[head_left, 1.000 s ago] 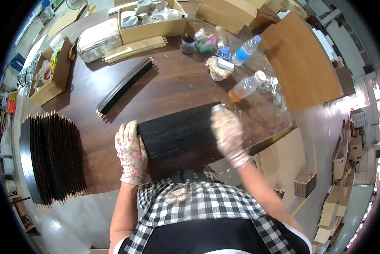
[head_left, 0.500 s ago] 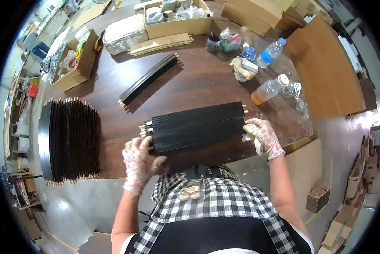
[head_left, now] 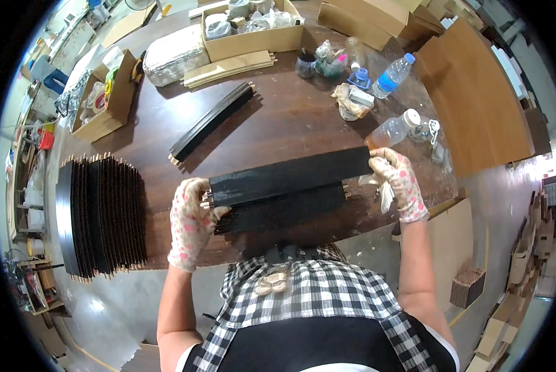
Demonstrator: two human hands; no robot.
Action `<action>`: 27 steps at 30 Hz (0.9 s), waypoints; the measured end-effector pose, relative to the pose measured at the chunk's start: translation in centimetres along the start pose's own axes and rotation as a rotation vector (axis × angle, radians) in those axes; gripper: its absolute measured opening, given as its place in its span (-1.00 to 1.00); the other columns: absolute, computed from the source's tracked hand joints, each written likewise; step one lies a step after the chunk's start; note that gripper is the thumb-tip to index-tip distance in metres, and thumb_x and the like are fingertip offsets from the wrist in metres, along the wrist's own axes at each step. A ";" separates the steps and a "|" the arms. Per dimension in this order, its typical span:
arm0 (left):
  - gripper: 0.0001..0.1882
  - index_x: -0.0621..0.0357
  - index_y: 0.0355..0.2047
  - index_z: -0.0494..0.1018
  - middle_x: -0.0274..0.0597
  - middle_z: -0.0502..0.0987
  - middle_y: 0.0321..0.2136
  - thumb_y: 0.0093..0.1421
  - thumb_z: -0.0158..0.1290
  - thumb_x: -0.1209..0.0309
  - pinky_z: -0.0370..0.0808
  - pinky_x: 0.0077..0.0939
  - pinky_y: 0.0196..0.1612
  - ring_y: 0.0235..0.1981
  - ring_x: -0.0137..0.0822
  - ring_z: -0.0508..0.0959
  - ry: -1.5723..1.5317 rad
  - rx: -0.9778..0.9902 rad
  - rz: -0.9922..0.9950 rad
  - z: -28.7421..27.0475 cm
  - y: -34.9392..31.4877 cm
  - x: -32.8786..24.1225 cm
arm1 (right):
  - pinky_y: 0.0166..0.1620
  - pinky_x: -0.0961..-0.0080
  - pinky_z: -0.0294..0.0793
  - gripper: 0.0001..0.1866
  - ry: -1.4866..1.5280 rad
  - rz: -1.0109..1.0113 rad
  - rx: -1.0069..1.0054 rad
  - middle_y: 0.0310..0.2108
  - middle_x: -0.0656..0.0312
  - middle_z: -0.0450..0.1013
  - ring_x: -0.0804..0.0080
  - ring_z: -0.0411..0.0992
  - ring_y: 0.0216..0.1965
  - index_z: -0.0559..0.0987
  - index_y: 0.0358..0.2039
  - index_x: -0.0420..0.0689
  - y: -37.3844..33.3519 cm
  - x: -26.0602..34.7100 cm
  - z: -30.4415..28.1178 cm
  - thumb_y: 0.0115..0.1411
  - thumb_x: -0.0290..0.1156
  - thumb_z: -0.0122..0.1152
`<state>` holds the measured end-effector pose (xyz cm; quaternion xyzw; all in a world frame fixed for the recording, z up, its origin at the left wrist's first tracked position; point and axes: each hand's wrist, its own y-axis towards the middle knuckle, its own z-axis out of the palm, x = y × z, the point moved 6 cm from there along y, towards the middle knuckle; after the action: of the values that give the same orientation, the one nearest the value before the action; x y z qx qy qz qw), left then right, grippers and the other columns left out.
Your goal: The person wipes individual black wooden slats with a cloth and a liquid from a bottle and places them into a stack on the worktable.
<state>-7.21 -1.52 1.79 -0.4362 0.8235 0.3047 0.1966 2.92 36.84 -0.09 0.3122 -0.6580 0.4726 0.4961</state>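
Observation:
A flat black slat [head_left: 290,175] with pale pegs at its ends is held level above the table by both hands. My left hand [head_left: 191,220], in a white glove with pink dots, grips its left end beside the pegs. My right hand [head_left: 398,183], gloved alike, pinches the right end, and a crumpled white cloth [head_left: 384,193] hangs from its fingers. Below the raised slat lie more black slats [head_left: 284,209], partly covered by it. A narrow black slat bundle [head_left: 211,123] rests farther back. At the left stands a long row of black slats [head_left: 101,217] packed on edge.
The brown table [head_left: 302,121] carries a box of bags and jars [head_left: 253,43], a box of tapes [head_left: 107,105], a wrapped bundle [head_left: 174,57] and pale wooden slats [head_left: 228,69]. Bottles [head_left: 394,75] and an amber-liquid bottle [head_left: 390,127] stand right, near a cardboard sheet [head_left: 476,99].
Both hands have lifted one black slat off the slats in front of me, tilting it up. My right hand has moved slightly up and right, my left hand slightly left.

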 end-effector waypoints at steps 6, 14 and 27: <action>-0.42 0.21 -0.07 0.39 -0.17 0.49 -0.20 -0.09 0.42 0.44 0.53 -0.46 -0.17 -0.19 -0.33 0.50 0.012 0.048 0.020 1.3 0.2 1.2 | -0.29 0.61 0.57 -0.76 -0.064 0.043 -0.022 -0.35 0.33 0.44 0.66 0.42 -0.38 0.54 -0.13 -0.29 0.9 -0.6 0.5 0.24 -0.43 0.23; -0.56 0.09 -0.17 0.44 -0.18 0.50 -0.33 -0.07 0.28 0.66 0.52 -0.45 -0.26 -0.32 -0.27 0.53 -0.693 -0.111 -0.403 0.8 -0.9 1.8 | -0.16 0.57 0.57 -0.77 -0.187 -0.313 0.044 -0.22 0.26 0.46 0.63 0.42 -0.28 0.52 -0.23 -0.24 0.5 0.2 -0.2 0.07 -0.68 0.23; -0.73 0.16 -0.25 0.52 -0.14 0.54 -0.33 0.03 0.30 0.43 0.52 -0.40 -0.24 -0.32 -0.18 0.57 -0.276 -0.030 0.012 -0.4 -1.2 1.1 | -0.08 0.59 0.50 -0.60 0.032 -0.225 0.074 -0.17 0.24 0.51 0.55 0.49 -0.16 0.51 -0.08 -0.24 -0.6 -1.3 -0.3 0.06 -0.50 0.40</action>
<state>-6.85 -2.94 1.06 -0.3880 0.7867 0.3751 0.2996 3.98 36.79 -1.11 0.3948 -0.5929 0.4427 0.5446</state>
